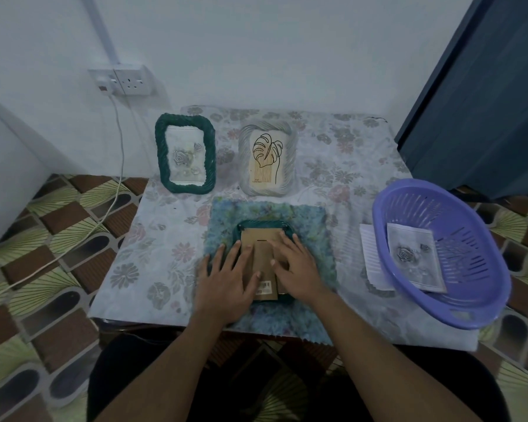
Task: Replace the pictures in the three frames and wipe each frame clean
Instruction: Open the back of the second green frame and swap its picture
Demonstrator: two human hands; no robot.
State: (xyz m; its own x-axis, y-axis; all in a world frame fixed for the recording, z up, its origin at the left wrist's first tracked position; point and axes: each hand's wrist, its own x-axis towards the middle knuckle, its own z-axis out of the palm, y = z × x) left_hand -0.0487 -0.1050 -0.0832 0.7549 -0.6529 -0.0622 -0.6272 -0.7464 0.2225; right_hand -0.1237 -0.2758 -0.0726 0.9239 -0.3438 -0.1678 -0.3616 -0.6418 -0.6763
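Frame (258,223) face-down on cloth (311,220) at tabletop (153,239) front edge, middle, probably to spare its face. I have left hand (226,278) and right hand (297,271) apart, fingers (235,251) flat, pressing its backing (261,240), likely seating it. Green frame (160,153) and pale frame (290,166) stand near back edge.

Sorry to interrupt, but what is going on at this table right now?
A person rests their left hand and right hand on the cardboard back of a green frame lying face down on a blue cloth. A second green frame and a clear frame stand upright behind it. A rose picture lies in the purple basket.
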